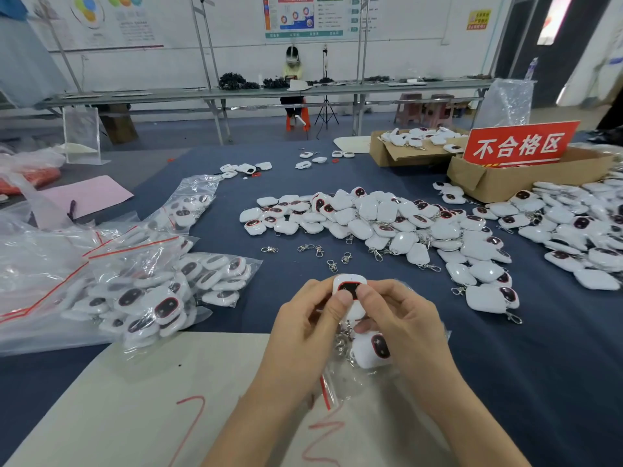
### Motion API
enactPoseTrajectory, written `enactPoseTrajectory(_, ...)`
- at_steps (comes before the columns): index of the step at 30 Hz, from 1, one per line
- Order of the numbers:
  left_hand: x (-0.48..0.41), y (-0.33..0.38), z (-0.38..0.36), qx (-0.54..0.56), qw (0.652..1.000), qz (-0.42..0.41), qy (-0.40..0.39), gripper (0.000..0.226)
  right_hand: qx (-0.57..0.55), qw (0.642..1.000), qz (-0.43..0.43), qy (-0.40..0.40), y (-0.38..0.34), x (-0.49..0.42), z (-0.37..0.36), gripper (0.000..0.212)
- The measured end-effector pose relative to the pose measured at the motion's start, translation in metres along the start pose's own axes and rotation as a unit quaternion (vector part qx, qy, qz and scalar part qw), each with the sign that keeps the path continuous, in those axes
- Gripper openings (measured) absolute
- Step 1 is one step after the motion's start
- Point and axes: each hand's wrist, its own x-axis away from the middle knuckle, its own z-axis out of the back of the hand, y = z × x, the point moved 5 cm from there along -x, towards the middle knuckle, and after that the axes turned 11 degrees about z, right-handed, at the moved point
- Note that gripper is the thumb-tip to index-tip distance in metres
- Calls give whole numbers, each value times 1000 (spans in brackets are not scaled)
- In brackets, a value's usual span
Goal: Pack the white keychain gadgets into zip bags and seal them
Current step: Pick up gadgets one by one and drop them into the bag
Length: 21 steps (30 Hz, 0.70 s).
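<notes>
While both thumbs press on its dark face, a white keychain gadget (350, 284) sits pinched between the curled fingers of the left hand (303, 335) and right hand (408, 332), near the table's front middle. Beneath them lies a zip bag (337, 382), a second gadget (369, 352) inside, overlapping the pale board's (168, 399) right edge. Loose gadgets (387, 224) pile up far and right, and filled bags (151, 291) crowd the left. Blue cloth (236, 237) shows between, dotted with clasps (305, 247).

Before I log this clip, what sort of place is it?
Most likely a factory packing floor: heaps of identical white keychain gadgets on the table, filled zip bags beside them, a red sign reading 不合格区 in a cardboard box, and long workbenches behind.
</notes>
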Motion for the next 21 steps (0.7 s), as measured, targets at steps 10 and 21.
enactPoseTrajectory(10,1,0,0,1,1000,10,-10,28,-30,999,-34,7,4,0,0,7)
enactPoseTrajectory(21,-1,-1,1,19,1000,15,-2,27,-59,998,-27,-1,6,0,0,21)
